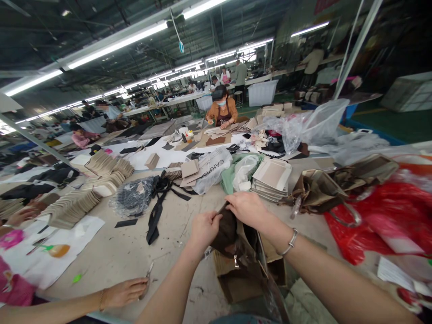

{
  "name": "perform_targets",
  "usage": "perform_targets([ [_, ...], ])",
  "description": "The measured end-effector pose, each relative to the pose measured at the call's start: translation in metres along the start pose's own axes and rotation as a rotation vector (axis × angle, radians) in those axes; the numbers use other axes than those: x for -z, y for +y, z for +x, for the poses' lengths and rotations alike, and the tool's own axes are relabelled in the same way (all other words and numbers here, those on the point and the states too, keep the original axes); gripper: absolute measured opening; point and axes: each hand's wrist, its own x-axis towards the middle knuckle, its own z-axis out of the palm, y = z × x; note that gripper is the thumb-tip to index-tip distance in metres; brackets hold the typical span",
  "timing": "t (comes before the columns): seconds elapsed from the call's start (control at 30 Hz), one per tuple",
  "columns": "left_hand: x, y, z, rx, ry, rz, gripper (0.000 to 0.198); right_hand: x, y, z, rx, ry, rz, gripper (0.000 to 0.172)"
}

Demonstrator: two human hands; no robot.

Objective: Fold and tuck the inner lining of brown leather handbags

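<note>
My left hand (203,229) is closed, pinching the top edge of a dark brown leather piece (227,231) that stands up from an open cardboard box (236,274) at the table's near edge. My right hand (248,209), with a metal bracelet on its wrist, grips the same brown piece from the right, fingers curled over its upper rim. The two hands sit close together, almost touching. The lower part of the piece is hidden inside the box among other brown parts.
A co-worker's hand (126,291) rests at lower left holding small scissors (147,275). Stacks of tan cut pieces (72,207), black straps (157,211), a pile of beige panels (272,177), brown bags (320,191) and red plastic (381,216) lie on the table. A seated person (222,110) works at the far end.
</note>
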Motion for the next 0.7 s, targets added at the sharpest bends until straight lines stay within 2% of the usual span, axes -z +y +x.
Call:
perform_targets([
  [0.2, -0.001, 0.002, 0.001, -0.001, -0.011, 0.015, 0.026, 0.0, -0.001, 0.001, -0.013, 0.021, -0.006, 0.019],
  [0.37, 0.007, 0.001, 0.005, -0.025, -0.067, -0.007, 0.02, 0.003, -0.002, 0.002, -0.021, 0.007, -0.026, 0.018],
  [0.4, 0.01, 0.001, 0.007, -0.022, -0.09, -0.037, 0.021, 0.004, -0.003, 0.002, -0.024, -0.005, -0.028, 0.018],
  [0.47, 0.014, 0.001, 0.012, -0.026, -0.14, -0.086, 0.038, 0.004, -0.003, 0.002, -0.025, -0.015, -0.029, 0.019],
  [0.53, 0.016, 0.003, 0.017, -0.065, -0.161, -0.105, 0.037, 0.004, -0.004, 0.003, -0.025, -0.013, -0.02, 0.02],
  [0.6, 0.015, 0.007, 0.022, -0.112, -0.138, -0.09, 0.025, 0.005, -0.003, 0.003, -0.032, -0.006, 0.002, 0.02],
  [0.7, 0.011, 0.011, 0.028, -0.104, -0.082, -0.007, 0.028, 0.008, 0.002, -0.004, -0.02, 0.057, 0.085, 0.028],
])
